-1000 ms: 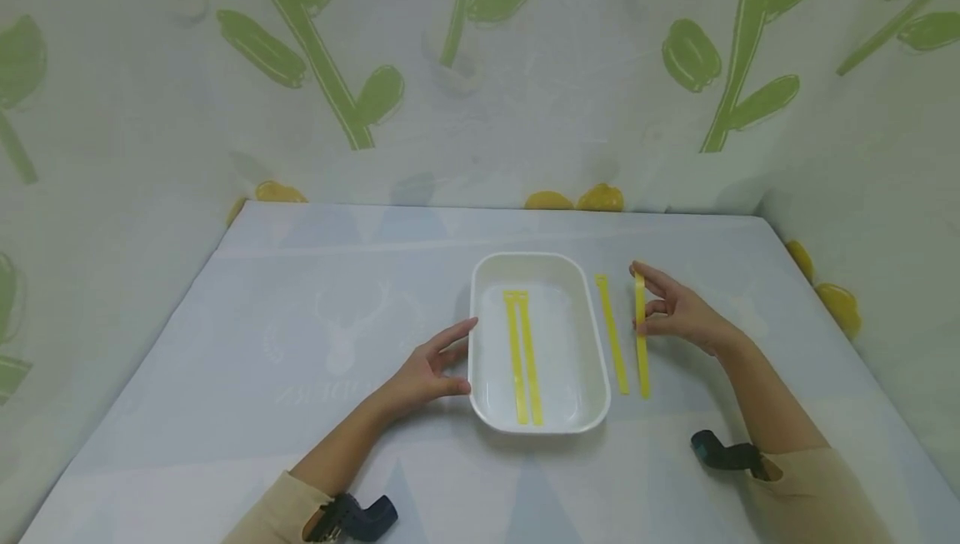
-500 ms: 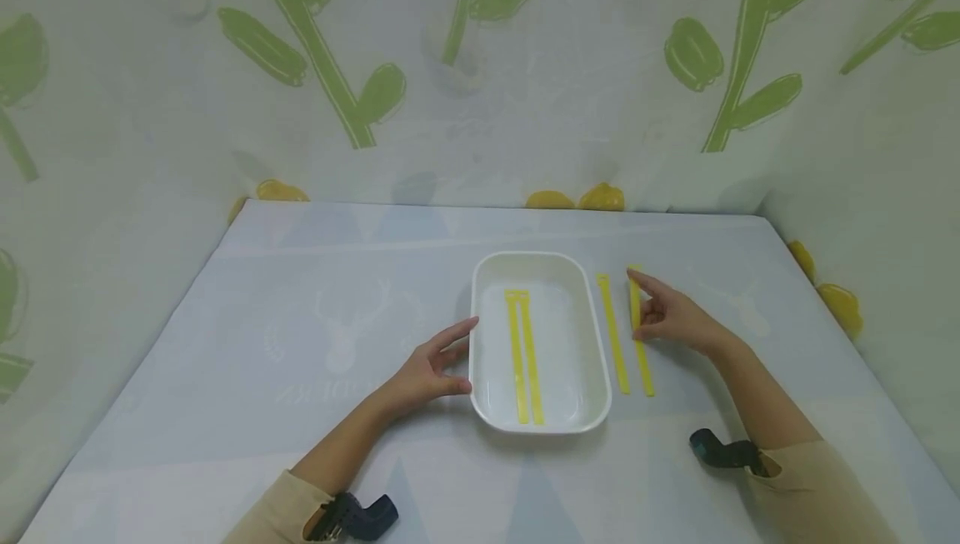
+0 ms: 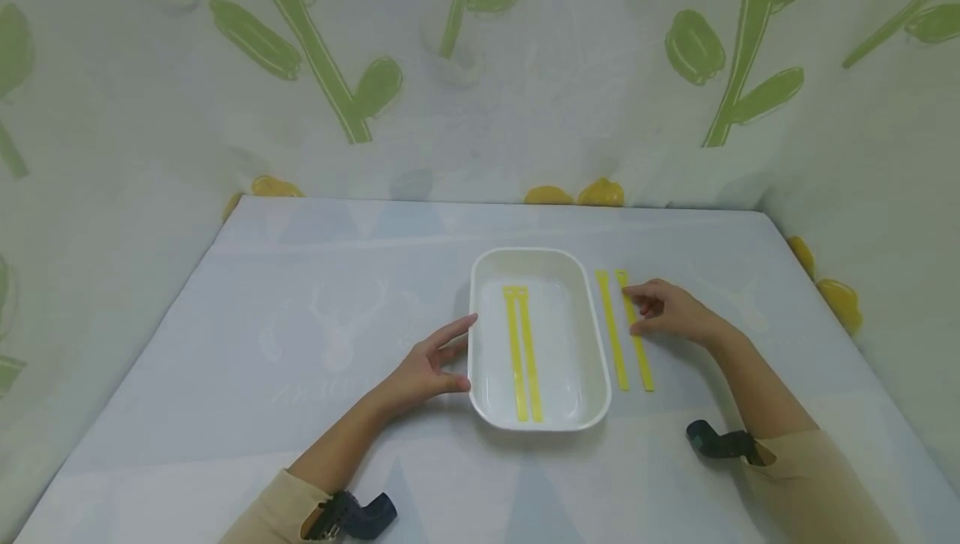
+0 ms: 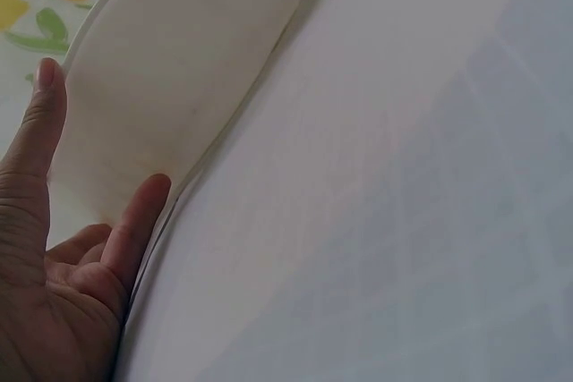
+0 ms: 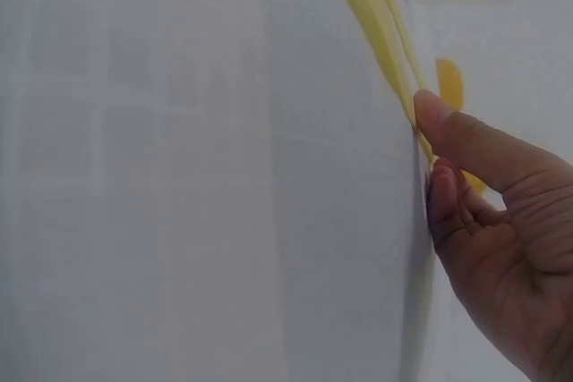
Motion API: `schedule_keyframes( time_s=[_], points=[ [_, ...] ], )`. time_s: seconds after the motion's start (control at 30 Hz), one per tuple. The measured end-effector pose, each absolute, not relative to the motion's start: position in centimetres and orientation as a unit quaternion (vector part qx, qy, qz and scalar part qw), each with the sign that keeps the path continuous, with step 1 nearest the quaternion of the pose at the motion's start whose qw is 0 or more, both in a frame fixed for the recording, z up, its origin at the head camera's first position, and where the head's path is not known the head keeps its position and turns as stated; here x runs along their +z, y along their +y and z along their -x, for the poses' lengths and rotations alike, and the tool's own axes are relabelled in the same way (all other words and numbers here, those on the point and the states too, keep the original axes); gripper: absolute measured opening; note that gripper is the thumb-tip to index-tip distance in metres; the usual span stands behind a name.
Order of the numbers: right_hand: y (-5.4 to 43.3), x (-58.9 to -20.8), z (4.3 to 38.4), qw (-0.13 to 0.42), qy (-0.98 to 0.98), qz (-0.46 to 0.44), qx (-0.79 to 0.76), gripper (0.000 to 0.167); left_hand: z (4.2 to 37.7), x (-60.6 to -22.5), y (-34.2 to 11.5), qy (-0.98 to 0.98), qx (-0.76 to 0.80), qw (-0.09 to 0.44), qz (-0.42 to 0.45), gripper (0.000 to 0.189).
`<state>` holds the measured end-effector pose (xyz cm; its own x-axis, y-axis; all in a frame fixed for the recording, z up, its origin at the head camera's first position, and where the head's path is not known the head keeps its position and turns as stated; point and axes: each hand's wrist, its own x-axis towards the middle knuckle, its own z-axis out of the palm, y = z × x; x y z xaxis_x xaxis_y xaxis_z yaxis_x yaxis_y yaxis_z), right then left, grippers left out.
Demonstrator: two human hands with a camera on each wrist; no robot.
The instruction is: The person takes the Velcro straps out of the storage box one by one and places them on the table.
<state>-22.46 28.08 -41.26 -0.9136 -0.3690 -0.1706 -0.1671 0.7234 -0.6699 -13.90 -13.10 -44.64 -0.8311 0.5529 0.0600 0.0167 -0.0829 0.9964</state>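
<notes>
In the head view, a white plastic tray (image 3: 566, 336) stands on the table, with two flat yellow strips with wider, slotted heads lying side by side inside. My left hand (image 3: 427, 373) rests its thumb and fingertips against the tray's left wall, as the left wrist view also shows. To the tray's right, one yellow strip (image 3: 612, 331) lies roughly parallel to another yellow strip (image 3: 642, 361). My right hand (image 3: 671, 312) touches the outer strip's right edge with thumb and fingertips. In the right wrist view, the thumb lies right at the yellow strip (image 5: 380, 38).
The table (image 3: 225, 377) has a pale printed cover. Patterned fabric walls (image 3: 570, 111) with green leaves and yellow shapes enclose its back and sides. Each wrist wears a black camera mount, one of them the right mount (image 3: 720, 441).
The outer strip has come down from my right hand's hold to lie flat, its head shifted left towards the other strip. My right hand moved slightly left. Tray and left hand stay put.
</notes>
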Motion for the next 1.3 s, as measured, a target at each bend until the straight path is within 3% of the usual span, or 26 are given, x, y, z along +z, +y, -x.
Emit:
schedule_keyframes(
  time_s=[0.9, 1.1, 1.3],
  points=[
    [27.2, -40.0, 22.3, 0.137, 0.903, 0.152, -0.377, 0.07, 13.8, -44.6, -13.0, 0.654, 0.698, 0.195, -0.219, 0.096],
    [26.2, -38.7, 22.6, 0.154, 0.891, 0.166, -0.394, 0.065, 13.7, -44.5, -13.1, 0.659, 0.694, 0.192, -0.219, 0.095],
    [25.5, -37.0, 22.8, 0.205, 0.855, 0.197, -0.433, 0.063, 13.8, -44.4, -13.1, 0.655, 0.696, 0.193, -0.221, 0.094]
  ],
)
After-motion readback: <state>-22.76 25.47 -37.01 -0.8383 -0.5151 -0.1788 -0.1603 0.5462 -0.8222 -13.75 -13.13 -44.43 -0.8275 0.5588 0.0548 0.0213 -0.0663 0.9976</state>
